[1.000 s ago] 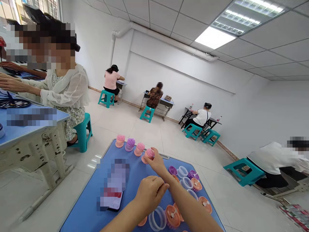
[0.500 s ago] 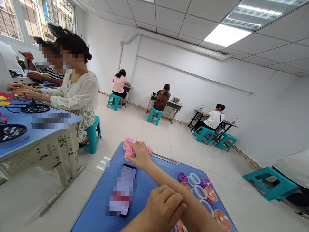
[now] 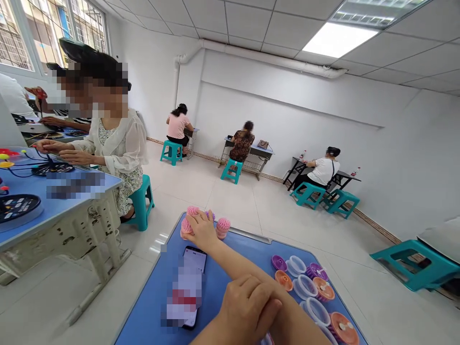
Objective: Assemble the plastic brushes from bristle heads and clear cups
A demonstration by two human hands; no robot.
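A pink brush (image 3: 186,225) is sitting beyond the phone (image 3: 190,282), its bristles and short axis pointing roughly upward. The right hand (image 3: 202,232) is gripping it. Right of the phone, the left hand (image 3: 247,304) is curling over the right forearm (image 3: 230,262); I cannot tell if it is holding anything. Other brushes (image 3: 223,227) are standing beyond the phone; clear rings (image 3: 296,265) and caps (image 3: 283,280) are lying right of it, on a blue table (image 3: 247,254). Well beyond, people (image 3: 178,125) are sitting on teal stools (image 3: 171,152) by white walls (image 3: 273,96). The phone's writing is showing too blurred to read.
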